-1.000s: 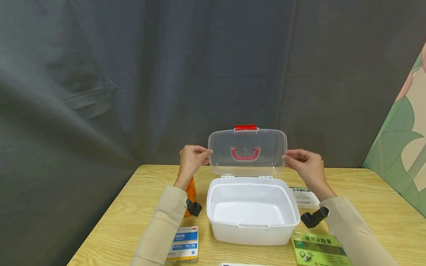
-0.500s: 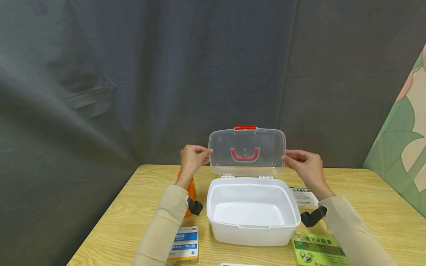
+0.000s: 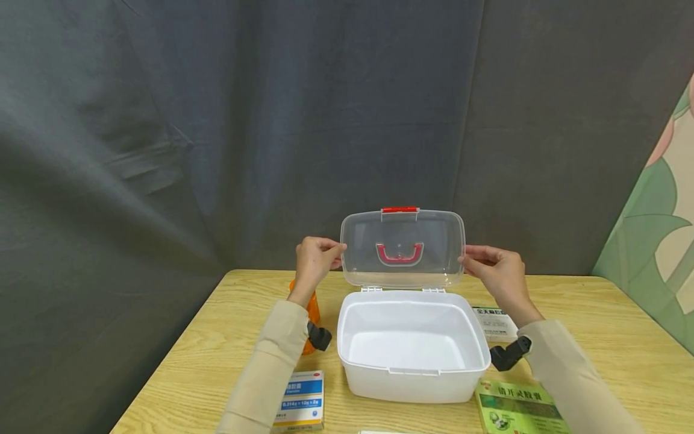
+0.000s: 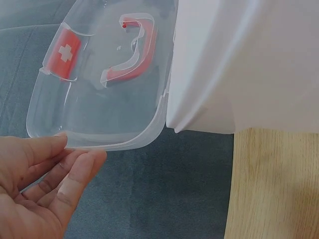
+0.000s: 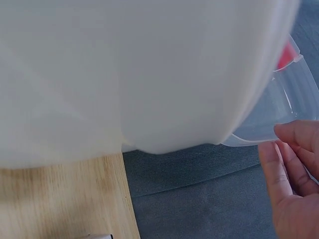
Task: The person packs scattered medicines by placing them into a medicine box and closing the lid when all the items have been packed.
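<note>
A white plastic box (image 3: 414,383) stands on the table with its clear lid (image 3: 363,259) raised upright on the hinges at the back. The lid carries a red carry handle (image 3: 399,260) and a red latch (image 4: 64,54) marked with a white cross. My left hand (image 3: 316,260) pinches the lid's left edge between thumb and fingers; the left wrist view shows the fingertips (image 4: 85,162) at the rim. At the opposite edge, my right hand (image 3: 500,272) pinches the lid the same way. Inside, the box shows only its bare white floor.
An orange bottle (image 3: 312,310) stands left of the box, partly behind my left wrist. A blue-and-white medicine box (image 3: 302,401), a green medicine box (image 3: 517,407) and a white medicine box (image 3: 494,325) lie around it on the wooden table (image 3: 217,337). A dark curtain (image 3: 325,120) hangs behind.
The lid tilts back very slightly, its top edge a touch lower. Both hands keep their pinch on its sides and shift only a little inward.
</note>
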Action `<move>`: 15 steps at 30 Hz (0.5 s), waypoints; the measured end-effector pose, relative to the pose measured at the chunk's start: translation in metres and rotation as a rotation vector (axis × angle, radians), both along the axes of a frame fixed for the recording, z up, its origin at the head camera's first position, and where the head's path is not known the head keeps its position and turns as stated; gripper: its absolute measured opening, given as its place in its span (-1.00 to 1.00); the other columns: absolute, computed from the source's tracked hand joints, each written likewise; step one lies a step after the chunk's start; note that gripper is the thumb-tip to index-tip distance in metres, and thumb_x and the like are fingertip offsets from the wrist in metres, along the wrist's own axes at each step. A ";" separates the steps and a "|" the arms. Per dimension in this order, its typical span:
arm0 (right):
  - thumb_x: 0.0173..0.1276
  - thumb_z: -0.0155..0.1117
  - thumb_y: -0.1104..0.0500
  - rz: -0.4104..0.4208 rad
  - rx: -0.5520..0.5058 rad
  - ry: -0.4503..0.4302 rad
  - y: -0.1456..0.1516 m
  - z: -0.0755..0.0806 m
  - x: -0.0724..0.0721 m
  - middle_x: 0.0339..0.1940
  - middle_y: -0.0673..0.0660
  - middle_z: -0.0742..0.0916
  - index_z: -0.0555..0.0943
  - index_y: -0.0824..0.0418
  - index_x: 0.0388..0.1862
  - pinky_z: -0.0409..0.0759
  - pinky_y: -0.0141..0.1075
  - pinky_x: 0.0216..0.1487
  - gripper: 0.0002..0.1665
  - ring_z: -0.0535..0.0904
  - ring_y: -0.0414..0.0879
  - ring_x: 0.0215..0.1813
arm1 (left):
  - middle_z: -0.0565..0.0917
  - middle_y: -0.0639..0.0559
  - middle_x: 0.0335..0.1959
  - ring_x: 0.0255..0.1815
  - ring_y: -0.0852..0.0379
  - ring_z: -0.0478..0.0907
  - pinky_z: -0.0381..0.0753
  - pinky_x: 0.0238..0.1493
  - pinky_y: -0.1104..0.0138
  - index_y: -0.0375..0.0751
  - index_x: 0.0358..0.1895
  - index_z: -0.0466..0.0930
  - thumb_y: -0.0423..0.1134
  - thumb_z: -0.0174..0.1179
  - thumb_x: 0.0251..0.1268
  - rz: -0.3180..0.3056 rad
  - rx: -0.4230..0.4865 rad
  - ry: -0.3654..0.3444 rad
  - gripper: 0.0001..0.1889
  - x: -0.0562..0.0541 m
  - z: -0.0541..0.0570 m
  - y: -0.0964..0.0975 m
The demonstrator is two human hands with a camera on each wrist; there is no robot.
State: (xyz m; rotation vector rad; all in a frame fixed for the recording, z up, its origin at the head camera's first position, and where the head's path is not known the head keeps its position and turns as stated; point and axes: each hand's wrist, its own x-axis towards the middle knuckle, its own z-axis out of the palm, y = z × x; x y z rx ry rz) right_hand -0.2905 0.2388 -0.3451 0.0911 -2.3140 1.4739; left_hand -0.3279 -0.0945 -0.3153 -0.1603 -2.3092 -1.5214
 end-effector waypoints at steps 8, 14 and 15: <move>0.33 0.35 0.20 0.023 -0.029 -0.004 0.000 -0.001 -0.003 -0.06 0.37 0.67 0.59 0.41 0.12 0.65 -0.30 -0.20 -0.56 0.66 -0.30 -0.30 | 0.68 -0.06 -0.59 -0.58 0.06 0.68 0.70 -0.46 0.26 -0.33 -0.41 0.76 -0.28 0.39 0.18 -0.011 0.002 -0.007 -0.86 -0.002 0.000 0.000; 0.31 0.36 0.23 0.040 -0.034 -0.016 0.000 -0.003 -0.005 -0.06 0.36 0.66 0.57 0.40 0.14 0.66 -0.34 -0.23 -0.54 0.67 -0.25 -0.30 | 0.68 -0.06 -0.59 -0.59 0.07 0.67 0.69 -0.47 0.30 -0.33 -0.41 0.76 -0.29 0.39 0.18 0.000 -0.005 -0.014 -0.86 -0.005 -0.001 0.001; 0.31 0.36 0.23 0.041 -0.034 -0.016 0.000 -0.003 -0.005 -0.06 0.36 0.66 0.57 0.40 0.15 0.66 -0.36 -0.24 -0.54 0.66 -0.25 -0.29 | 0.68 -0.06 -0.59 -0.59 0.07 0.67 0.69 -0.48 0.31 -0.33 -0.41 0.76 -0.29 0.39 0.18 0.000 -0.008 -0.015 -0.86 -0.005 -0.001 0.001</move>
